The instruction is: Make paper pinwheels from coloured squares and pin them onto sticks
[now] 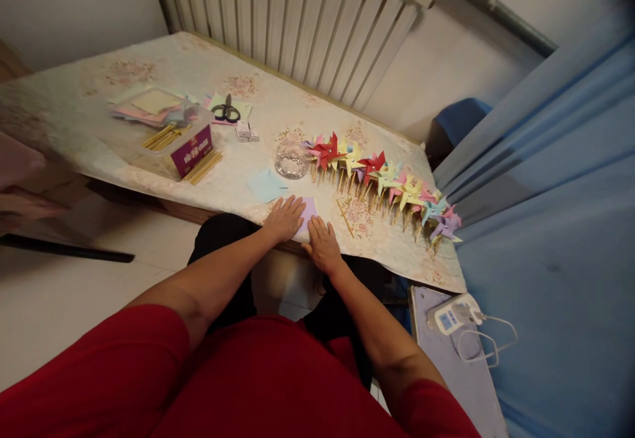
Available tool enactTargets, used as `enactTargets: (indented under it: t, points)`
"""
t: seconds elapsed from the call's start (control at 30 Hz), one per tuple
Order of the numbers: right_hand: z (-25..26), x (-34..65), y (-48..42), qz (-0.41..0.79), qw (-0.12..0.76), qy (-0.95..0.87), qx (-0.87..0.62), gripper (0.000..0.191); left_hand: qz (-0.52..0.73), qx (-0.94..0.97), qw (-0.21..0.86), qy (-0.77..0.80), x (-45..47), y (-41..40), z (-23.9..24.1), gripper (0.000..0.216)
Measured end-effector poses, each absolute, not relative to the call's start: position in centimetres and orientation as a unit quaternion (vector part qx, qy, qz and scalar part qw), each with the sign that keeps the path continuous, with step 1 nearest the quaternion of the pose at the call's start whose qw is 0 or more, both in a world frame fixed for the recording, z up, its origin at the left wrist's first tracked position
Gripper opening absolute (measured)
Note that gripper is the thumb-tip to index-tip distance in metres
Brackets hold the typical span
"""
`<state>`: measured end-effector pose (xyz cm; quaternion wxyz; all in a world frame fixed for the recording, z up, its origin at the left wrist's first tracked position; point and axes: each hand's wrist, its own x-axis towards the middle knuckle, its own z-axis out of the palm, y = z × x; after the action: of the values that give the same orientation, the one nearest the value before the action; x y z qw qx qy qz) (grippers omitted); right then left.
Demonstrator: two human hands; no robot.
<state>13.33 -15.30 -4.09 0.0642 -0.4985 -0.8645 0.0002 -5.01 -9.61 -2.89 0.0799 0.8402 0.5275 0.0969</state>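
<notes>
1. Pinwheels (411, 192) lined the desk (178, 61), apparently finished;
2. purple paper (309, 208) lay at the near edge, seemingly uncut;
3. left grip (286, 218) lay flat and open on it, right grip (324, 246) open at its edge, neither clasping anything;
4. blue paper (265, 185) and sticks (203, 167) lay apparently unused.

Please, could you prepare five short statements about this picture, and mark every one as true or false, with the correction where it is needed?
1. The left hand lies on the purple paper. True.
2. The scissors are inside the tub. False: they lie outside it, on coloured sheets.
3. The pinwheels are all red. False: yellow, pink, purple and blue ones show too.
4. A loose stick lies between the right hand and the pinwheels. True.
5. The blue paper is to the right of the purple paper. False: it is to the left.
</notes>
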Motion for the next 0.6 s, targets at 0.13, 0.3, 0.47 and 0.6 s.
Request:
enactTargets:
  t: [0.13, 0.3, 0.47, 0.6]
  points:
    - [-3.6, 12.9, -14.7, -0.003, 0.087, -0.867, -0.490, 0.071, 0.103, 0.840, 0.073, 0.527, -5.0, -9.5, -3.2, 0.058]
    - [-3.9, 11.8, -13.7, 0.003, 0.089, -0.880, -0.467, 0.075, 0.107, 0.842, 0.066, 0.525, -5.1, -9.5, -3.5, 0.056]
    - [-4.4, 11.6, -13.6, -0.003, 0.086, -0.878, -0.471, 0.073, 0.111, 0.841, 0.073, 0.524, -5.1, -9.5, -3.4, 0.056]
    - [-4.3, 11.7, -13.7, -0.007, 0.075, -0.877, -0.475, 0.074, 0.100, 0.843, 0.079, 0.523, -5.2, -9.5, -3.3, 0.056]
